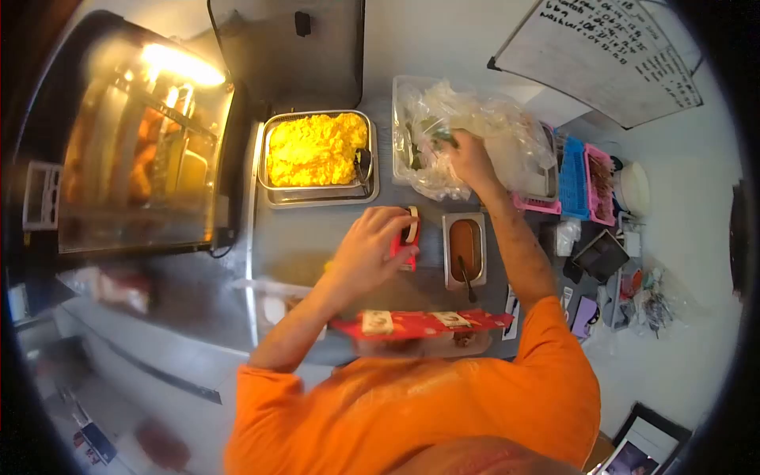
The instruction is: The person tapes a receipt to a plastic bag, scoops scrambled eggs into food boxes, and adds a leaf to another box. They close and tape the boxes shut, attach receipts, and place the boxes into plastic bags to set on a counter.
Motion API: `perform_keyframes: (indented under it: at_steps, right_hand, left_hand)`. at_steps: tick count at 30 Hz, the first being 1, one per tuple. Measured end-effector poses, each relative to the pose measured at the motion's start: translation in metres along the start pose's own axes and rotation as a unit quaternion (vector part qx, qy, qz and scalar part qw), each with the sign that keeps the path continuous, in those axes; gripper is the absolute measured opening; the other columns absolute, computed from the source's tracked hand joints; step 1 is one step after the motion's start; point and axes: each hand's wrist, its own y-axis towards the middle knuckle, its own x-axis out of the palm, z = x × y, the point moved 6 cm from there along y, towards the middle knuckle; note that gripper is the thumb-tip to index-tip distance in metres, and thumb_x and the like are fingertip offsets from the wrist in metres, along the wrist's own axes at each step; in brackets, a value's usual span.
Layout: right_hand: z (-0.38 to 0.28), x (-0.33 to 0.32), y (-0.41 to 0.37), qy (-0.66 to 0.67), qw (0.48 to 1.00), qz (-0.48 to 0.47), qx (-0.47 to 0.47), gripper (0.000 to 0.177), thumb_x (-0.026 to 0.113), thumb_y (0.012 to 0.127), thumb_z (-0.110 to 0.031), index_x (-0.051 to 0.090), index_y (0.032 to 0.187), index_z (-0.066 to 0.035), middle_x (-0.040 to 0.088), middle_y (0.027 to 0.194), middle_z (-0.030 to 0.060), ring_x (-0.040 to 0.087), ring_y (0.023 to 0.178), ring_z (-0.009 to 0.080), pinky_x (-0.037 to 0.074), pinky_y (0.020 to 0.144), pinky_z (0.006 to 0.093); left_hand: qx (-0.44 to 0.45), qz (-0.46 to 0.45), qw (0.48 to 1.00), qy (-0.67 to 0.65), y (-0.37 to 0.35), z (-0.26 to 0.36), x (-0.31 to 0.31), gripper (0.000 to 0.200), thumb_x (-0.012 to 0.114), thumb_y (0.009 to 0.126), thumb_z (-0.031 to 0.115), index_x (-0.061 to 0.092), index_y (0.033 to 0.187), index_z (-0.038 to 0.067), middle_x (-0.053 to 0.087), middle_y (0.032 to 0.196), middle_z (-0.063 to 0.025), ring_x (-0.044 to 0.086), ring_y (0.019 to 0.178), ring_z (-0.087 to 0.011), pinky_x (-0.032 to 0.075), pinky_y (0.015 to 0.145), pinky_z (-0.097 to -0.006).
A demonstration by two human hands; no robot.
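My left hand point(372, 247) is curled around a small red item point(407, 259) with a pale edge and a dark inside. It looks like a carton, though the fingers cover part of it. Over the clear plastic bag point(514, 142) in a see-through tub, my right hand point(473, 161) has its fingers pinched on something green point(446, 138), too blurred to name. More green point(415, 154) shows through the plastic beside it. Between my forearms stands a metal pan of brown sauce point(465, 237) with a spoon in it.
Yellow rice-like food point(317, 150) with a black-handled scoop fills a metal tray ahead. A lit glass warming cabinet point(150, 142) stands left. Red printed packaging point(431, 323) is close to my chest. Blue point(575, 178) and pink point(600, 186) baskets line the right side.
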Motion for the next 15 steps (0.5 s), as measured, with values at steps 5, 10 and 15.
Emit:
perform_keyframes:
  at_steps: [5,10,15]
  right_hand:
    - [-0.056,-0.049,-0.106,0.482,0.844,-0.017,0.235,0.021,0.058,0.092,-0.018,0.063,0.098,0.001,0.065,0.089,0.0036,0.062,0.073,0.0123,0.051,0.060,0.0257]
    - [-0.123,-0.039,-0.237,0.438,0.855,-0.074,0.267,0.021,0.062,0.089,-0.018,0.063,0.101,-0.001,0.064,0.093,0.0027,0.060,0.079,0.0099,0.051,0.062,0.0249]
    - [-0.138,-0.030,-0.359,0.427,0.849,-0.038,0.309,0.026,0.064,0.087,-0.016,0.061,0.108,-0.001,0.065,0.094,0.0050,0.059,0.082,0.0109,0.049,0.063,0.0255]
  left_hand:
    - [-0.135,0.102,0.952,-0.254,-0.031,0.018,0.008,0.046,0.067,0.083,0.019,0.049,0.119,-0.002,0.051,0.122,-0.0172,0.050,0.112,-0.0265,0.045,0.091,-0.0403]
    - [-0.228,0.110,0.787,-0.562,-0.079,0.042,0.063,0.023,0.058,0.092,0.016,0.059,0.107,-0.001,0.063,0.090,-0.0043,0.060,0.068,-0.0101,0.052,0.056,-0.0218]
    - [-0.298,-0.074,0.833,-0.461,-0.178,0.052,0.109,0.017,0.059,0.090,0.014,0.065,0.090,-0.002,0.060,0.072,-0.0029,0.059,0.068,-0.0086,0.049,0.054,-0.0226]
